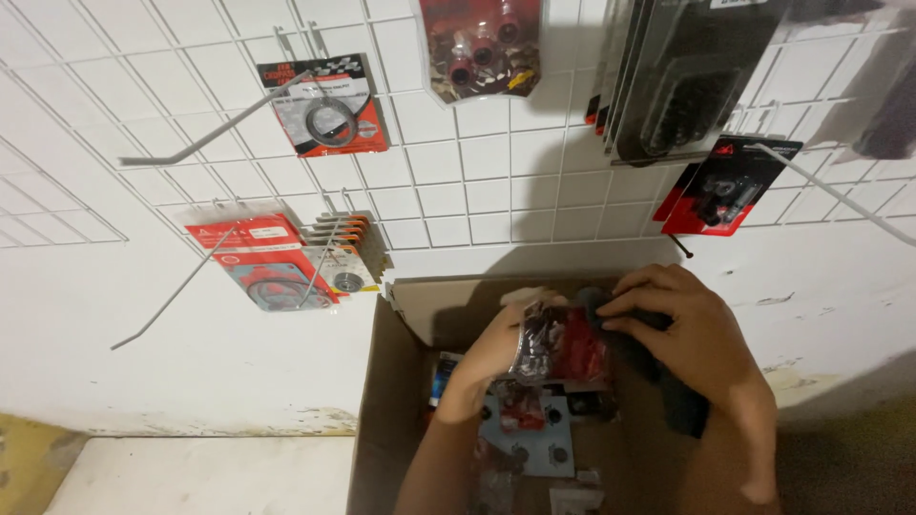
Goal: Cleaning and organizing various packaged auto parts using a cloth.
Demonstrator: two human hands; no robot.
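Note:
Both my hands are over an open cardboard box (382,401) that stands against a white wall. My left hand (482,367) grips a clear plastic packet with red parts inside (563,348), holding it by its left edge. My right hand (692,334) rests on the packet's right top corner and closes over a dark packet (682,405) beneath it. Inside the box lie more packets, among them a pale blue card with dark round parts (539,448).
A white wire grid (458,181) covers the wall above the box. Packaged parts hang from its hooks: a red card with a ring (324,107), a stack of red cards (277,262), a clear blister pack (482,48), black packs (677,86). Bare hooks (205,129) stick outward.

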